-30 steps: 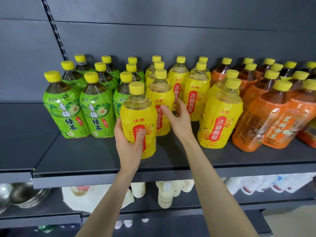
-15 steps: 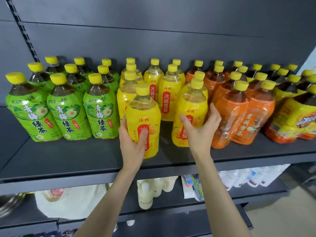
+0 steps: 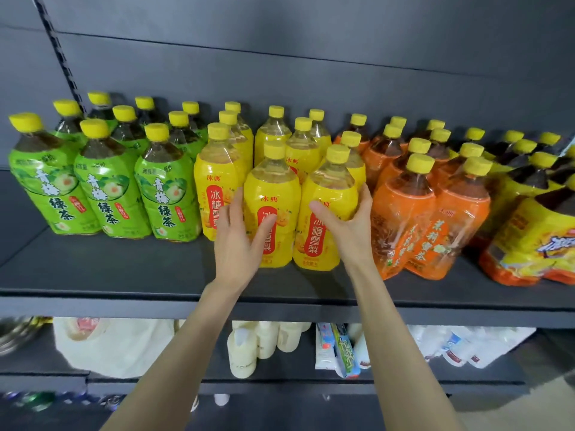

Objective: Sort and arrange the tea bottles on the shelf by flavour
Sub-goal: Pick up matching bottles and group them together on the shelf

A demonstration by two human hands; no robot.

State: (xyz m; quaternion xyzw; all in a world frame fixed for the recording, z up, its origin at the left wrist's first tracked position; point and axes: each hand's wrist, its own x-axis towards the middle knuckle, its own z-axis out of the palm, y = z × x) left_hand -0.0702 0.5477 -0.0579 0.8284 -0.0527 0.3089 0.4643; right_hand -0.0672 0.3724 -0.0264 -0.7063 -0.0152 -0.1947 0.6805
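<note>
Dark grey shelf (image 3: 130, 275) under a matching grey back panel (image 3: 311, 51), with a slotted upright (image 3: 60, 57) at the top left. Packed in rows across the board: green-label bottles (image 3: 105, 197) well left of the fingers, yellow-label bottles (image 3: 303, 150) in the middle, orange-label bottles (image 3: 407, 219) just right of the fingers, a yellow-and-orange wrapped pack (image 3: 535, 244) at the far right. Yellow caps throughout, every bottle upright. Below, on a lower shelf (image 3: 280, 376): a white bag (image 3: 124, 346), pale cream bottles (image 3: 242, 353), a few small boxes (image 3: 342, 349), white packets (image 3: 466, 346).

Two front yellow bottles side by side and touching, ahead of the rest of the yellow group and nearer the shelf edge. Left front bottle (image 3: 273, 181) grasped by the left hand (image 3: 239, 244): thumb laid across the red label panel, fingers (image 3: 231, 209) running up its left flank, between it and the neighbouring yellow bottle. Right front bottle (image 3: 329, 194) grasped by the right hand (image 3: 345, 228): thumb on the front beside the label, fingers (image 3: 365, 197) curled round its right side, squeezed between it and the nearest orange bottle.

Both forearms bare, reaching up and forward from the lower edge and converging a little toward the bottles. Wrists over the shelf's front lip, palms turned inward toward each other.
</note>
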